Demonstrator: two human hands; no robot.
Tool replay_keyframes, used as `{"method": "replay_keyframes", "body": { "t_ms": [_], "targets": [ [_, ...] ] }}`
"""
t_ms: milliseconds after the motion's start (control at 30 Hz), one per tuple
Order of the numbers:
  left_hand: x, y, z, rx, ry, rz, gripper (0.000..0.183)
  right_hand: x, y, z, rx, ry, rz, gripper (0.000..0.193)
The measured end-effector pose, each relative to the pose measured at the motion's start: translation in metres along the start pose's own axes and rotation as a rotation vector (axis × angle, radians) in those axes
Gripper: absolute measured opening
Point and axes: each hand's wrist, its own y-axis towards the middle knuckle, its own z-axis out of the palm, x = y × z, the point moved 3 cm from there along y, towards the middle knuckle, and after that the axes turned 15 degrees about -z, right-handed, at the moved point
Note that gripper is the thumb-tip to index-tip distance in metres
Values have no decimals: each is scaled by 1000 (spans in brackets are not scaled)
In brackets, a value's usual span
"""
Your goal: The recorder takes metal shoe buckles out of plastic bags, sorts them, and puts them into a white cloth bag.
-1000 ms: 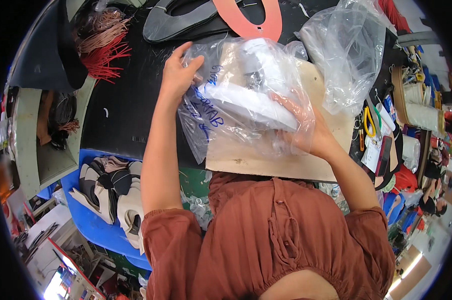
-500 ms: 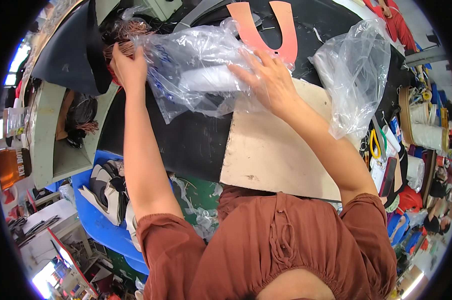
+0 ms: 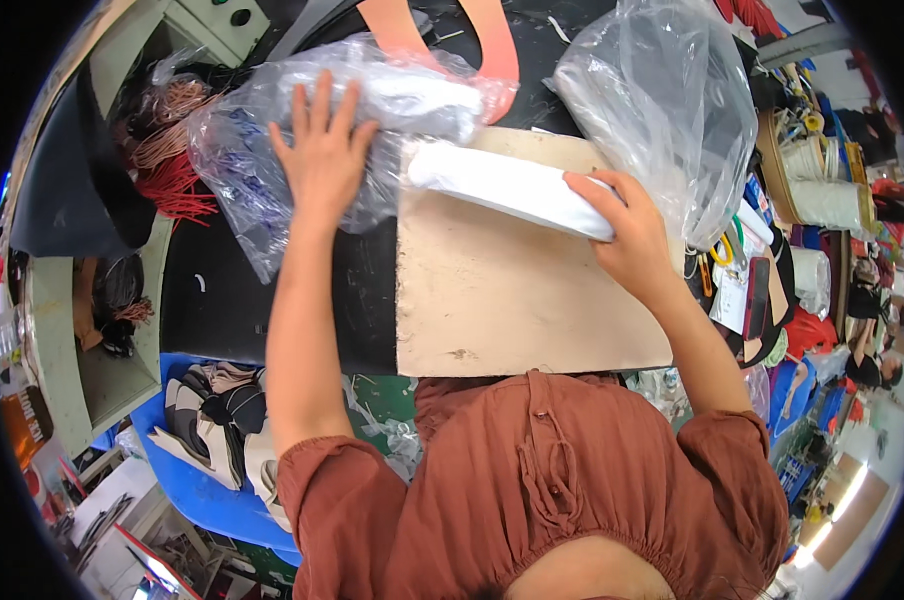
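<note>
My right hand (image 3: 632,225) grips one end of a long white strip-like bundle (image 3: 502,185), tilted just over the beige board (image 3: 512,300). What the bundle is made of I cannot make out. On the left, my left hand (image 3: 322,145) lies with fingers spread on a clear plastic bag (image 3: 237,150) with blue writing. Another white piece (image 3: 422,105) shows inside or under that bag's plastic. Behind it an orange U-shaped piece (image 3: 499,50) rests on the black table, partly covered by the bag.
A second clear bag (image 3: 662,100) lies at the back right. Red and brown cords (image 3: 177,185) hang at the left by a grey cabinet (image 3: 42,340). A blue tub (image 3: 187,470) with cut pieces stands lower left. Yellow-handled scissors (image 3: 722,250) lie right of the board.
My right hand has moved right and now holds the white bundle, clear of the plastic. My left hand has let go of the bag's left end and spread flat on it.
</note>
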Motion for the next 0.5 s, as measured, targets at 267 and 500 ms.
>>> {"method": "replay_keyframes", "body": {
  "t_ms": [267, 500],
  "targets": [
    [30, 76, -9, 61, 53, -152, 37, 7, -67, 6, 110, -260, -225, 43],
    [-106, -34, -102, 153, -638, 439, 40, 30, -73, -9, -36, -252, -374, 29]
  ]
}}
